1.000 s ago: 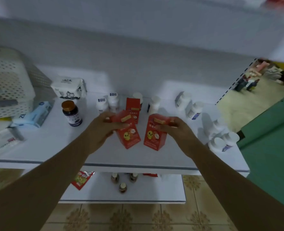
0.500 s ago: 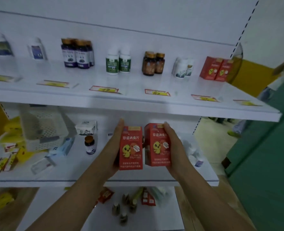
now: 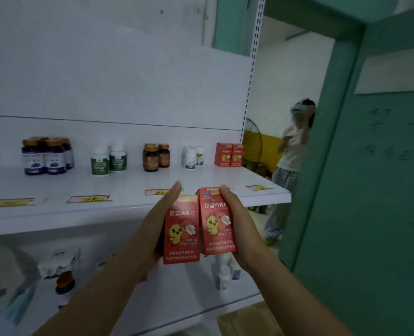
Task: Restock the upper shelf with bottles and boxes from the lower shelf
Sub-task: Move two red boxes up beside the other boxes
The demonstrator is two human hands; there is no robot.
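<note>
I hold two upright red boxes, left grip [image 3: 152, 229] clasping one [image 3: 181, 231], right grip [image 3: 239, 224] the other [image 3: 216, 224], just below the upper shelf's [image 3: 128, 209] front edge; matching boxes [image 3: 229, 154] stand up-right, by its right back corner.

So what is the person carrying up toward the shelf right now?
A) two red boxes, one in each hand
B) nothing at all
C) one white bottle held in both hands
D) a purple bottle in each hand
A: the left hand holds one red box and the right hand the other red box, side by side.
</note>
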